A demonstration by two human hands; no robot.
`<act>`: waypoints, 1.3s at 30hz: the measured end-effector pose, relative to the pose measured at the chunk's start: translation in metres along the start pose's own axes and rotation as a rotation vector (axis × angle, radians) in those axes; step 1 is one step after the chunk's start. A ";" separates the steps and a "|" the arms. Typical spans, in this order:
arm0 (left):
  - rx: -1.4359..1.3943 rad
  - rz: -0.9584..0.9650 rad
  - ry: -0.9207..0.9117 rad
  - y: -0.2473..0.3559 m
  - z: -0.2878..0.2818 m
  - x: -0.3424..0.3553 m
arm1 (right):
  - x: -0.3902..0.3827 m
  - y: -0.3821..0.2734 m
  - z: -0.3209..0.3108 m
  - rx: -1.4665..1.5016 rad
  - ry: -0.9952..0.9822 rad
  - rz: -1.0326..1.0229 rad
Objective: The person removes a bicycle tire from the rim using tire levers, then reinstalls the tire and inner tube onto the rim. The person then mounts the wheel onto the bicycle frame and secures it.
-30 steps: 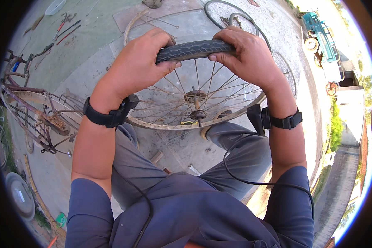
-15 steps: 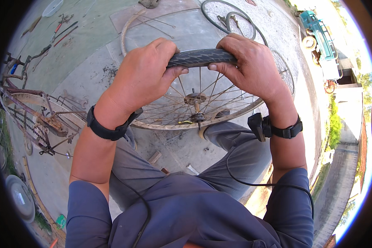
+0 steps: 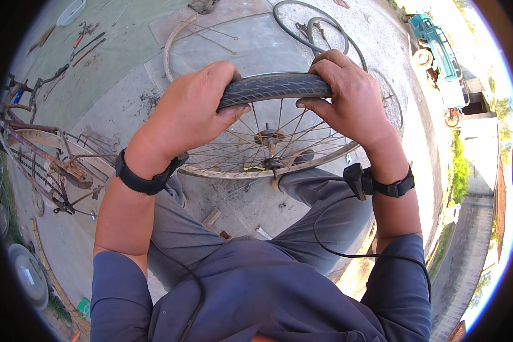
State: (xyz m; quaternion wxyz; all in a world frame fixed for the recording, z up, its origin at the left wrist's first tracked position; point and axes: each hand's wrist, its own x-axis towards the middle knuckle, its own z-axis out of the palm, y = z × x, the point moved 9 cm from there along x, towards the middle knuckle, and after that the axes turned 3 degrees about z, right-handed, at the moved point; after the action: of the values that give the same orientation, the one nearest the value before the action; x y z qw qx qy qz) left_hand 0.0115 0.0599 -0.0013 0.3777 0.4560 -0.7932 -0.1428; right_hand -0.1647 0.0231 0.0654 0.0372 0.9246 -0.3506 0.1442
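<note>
Black tyre (image 3: 273,86) ends hidden under left hand (image 3: 191,111), right hand (image 3: 347,97).

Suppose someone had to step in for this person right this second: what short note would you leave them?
Left hand: gripping the black tyre at the top of the spoked wheel, thumb underneath.
Right hand: gripping the same tyre a little further along.
The wheel stands upright in front of the knees, over the concrete ground.
Done: the stretch of tyre between the hands sits over the rim.
Left: whether the rest is seated cannot be seen; check around the rim.
Nearby: an old bicycle to the left, loose tyres beyond.
</note>
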 end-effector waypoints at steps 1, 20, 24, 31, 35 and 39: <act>0.007 -0.003 0.007 0.000 0.000 -0.001 | -0.002 0.001 0.001 -0.024 0.015 0.016; 0.094 0.065 0.130 0.009 -0.001 -0.004 | -0.018 -0.011 0.002 -0.107 0.337 -0.069; 0.102 0.043 0.115 0.006 0.000 -0.001 | -0.026 -0.010 0.004 -0.110 0.387 0.036; 0.032 -0.158 0.077 0.014 0.009 0.005 | -0.083 0.024 0.057 1.032 0.545 0.874; -0.038 -0.190 0.026 0.034 0.014 0.010 | -0.071 0.032 0.089 1.773 0.624 0.950; -0.029 -0.190 -0.010 0.057 0.015 0.009 | -0.080 0.031 0.083 1.839 0.611 1.115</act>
State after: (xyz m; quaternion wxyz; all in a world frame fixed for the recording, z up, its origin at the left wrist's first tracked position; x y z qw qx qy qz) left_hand -0.0368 0.0818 0.0251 0.3650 0.5228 -0.7462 -0.1915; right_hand -0.2225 0.0363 -0.0382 -0.6460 0.2394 -0.4523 0.5664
